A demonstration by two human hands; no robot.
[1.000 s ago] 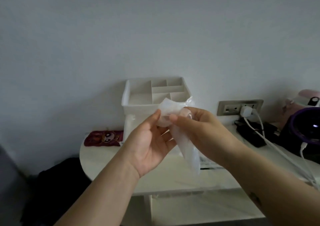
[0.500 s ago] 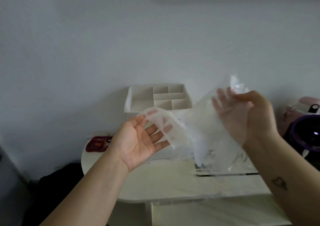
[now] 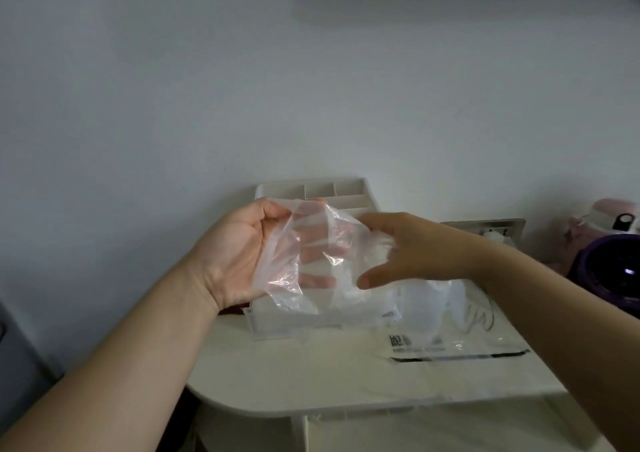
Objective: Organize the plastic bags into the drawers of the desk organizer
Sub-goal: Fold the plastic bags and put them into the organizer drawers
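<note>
A thin clear plastic bag [image 3: 311,254] hangs crumpled between my hands, in front of the white desk organizer [image 3: 332,190]. My left hand [image 3: 239,254] is palm up; its thumb pinches the bag's top edge and the film drapes over its fingers. My right hand [image 3: 419,247] reaches in from the right with fingers stretched out, and its fingertips are veiled by the film. The organizer's top tray has open compartments. Its lower front [image 3: 277,327] shows below the bag, and the drawers are mostly hidden.
A second clear bag with black print [image 3: 453,346] lies flat on the white table [image 3: 304,379], right of the organizer. A wall socket with a plug [image 3: 485,231] and a purple and pink appliance [image 3: 609,268] stand at the right. The table's rounded front edge is close.
My hands were apart with the bag spread between them. They have come together and the bag is bunched over my left fingers. My view has tilted slightly.
</note>
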